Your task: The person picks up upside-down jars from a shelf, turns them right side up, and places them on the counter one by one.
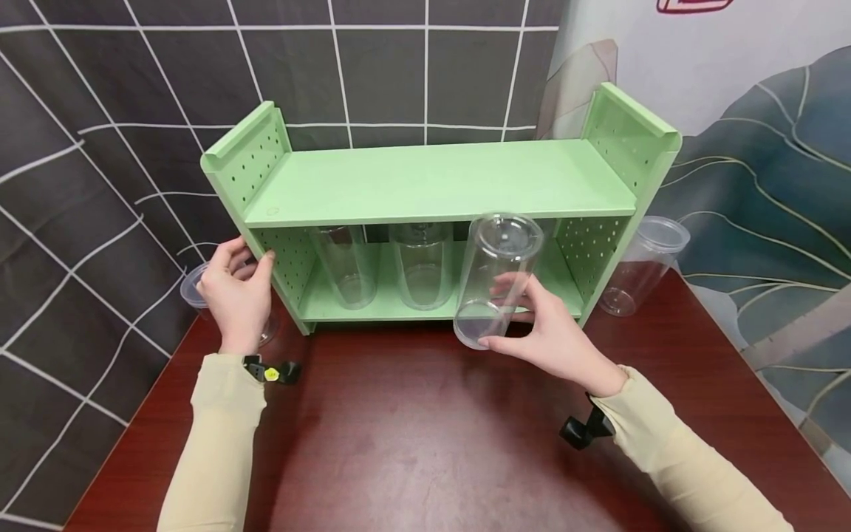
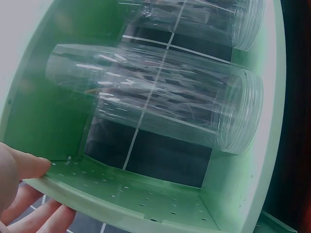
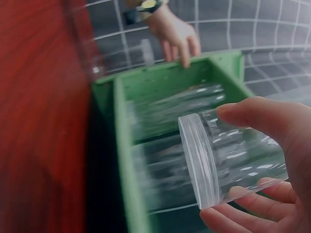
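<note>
My left hand [image 1: 238, 292] grips the front edge of the left side panel of a green two-tier shelf [image 1: 425, 181]. In the left wrist view its thumb [image 2: 34, 166] lies on the inner face, fingers outside. My right hand [image 1: 548, 329] holds a clear plastic jar [image 1: 499, 281] in front of the shelf's right half, thumb on one side and fingers on the other. The jar is slightly tilted, and its ridged lid [image 3: 198, 160] is at the lower end. Two similar clear jars, one to the left [image 1: 347, 270] and one in the middle [image 1: 422, 273], stand on the lower tier.
A lidded clear jar [image 1: 641, 266] stands on the dark red table [image 1: 399, 428] right of the shelf. Another jar [image 1: 193, 287] is left of the shelf, partly hidden by my left hand. A grey tile-patterned wall [image 1: 385, 74] stands close behind.
</note>
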A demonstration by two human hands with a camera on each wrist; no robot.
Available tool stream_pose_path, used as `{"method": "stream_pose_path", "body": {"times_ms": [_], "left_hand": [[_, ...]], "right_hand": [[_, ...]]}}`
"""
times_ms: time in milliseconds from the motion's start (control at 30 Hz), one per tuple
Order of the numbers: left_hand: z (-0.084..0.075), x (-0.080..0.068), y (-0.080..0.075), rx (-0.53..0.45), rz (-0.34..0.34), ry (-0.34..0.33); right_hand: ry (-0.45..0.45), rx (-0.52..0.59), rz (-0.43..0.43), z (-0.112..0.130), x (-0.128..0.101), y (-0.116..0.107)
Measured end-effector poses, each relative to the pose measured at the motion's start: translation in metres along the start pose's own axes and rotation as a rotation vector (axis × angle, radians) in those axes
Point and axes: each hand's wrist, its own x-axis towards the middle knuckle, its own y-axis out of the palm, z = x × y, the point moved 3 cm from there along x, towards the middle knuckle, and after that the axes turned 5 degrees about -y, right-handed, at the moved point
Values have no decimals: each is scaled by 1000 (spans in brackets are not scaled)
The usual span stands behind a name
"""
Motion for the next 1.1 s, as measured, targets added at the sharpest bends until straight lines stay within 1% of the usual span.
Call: {"method": "stream_pose_path", "body": {"times_ms": [167, 267, 367, 467, 600, 667, 700, 733, 800, 867, 900, 967, 1100], "left_hand": [[0, -1, 0, 1, -5, -6], [0, -1, 0, -4, -7, -10], [1, -1, 0, -19, -7, -16], [2, -3, 1, -52, -3, -31], [2, -5, 1, -112, 24, -74], [0, -8, 0, -145, 19, -90], [-2, -10, -1, -166, 4, -94], [-5, -13, -2, -189, -19, -83], [-15, -22, -6, -230, -85, -48], [-28, -34, -10, -271, -137, 16], [-35, -40, -11, -285, -150, 50], [-48, -52, -11, -302, -142, 124], [-65, -73, -5, -311, -50, 245]], "right_hand": [[55, 31, 38, -24, -14, 13], [86, 0, 69, -36, -22, 19], [94, -51, 91, -44, -29, 21], [91, -79, 110, -48, -32, 22], [85, -94, 124, -48, -35, 21], [80, -99, 124, -47, -35, 20], [77, -104, 123, -46, -36, 19], [71, -106, 123, -45, -36, 18], [61, -113, 123, -43, -36, 16], [52, -121, 127, -40, -36, 14], [48, -123, 130, -39, -36, 13], [45, -131, 134, -36, -36, 11], [39, -145, 141, -30, -36, 8]]}}
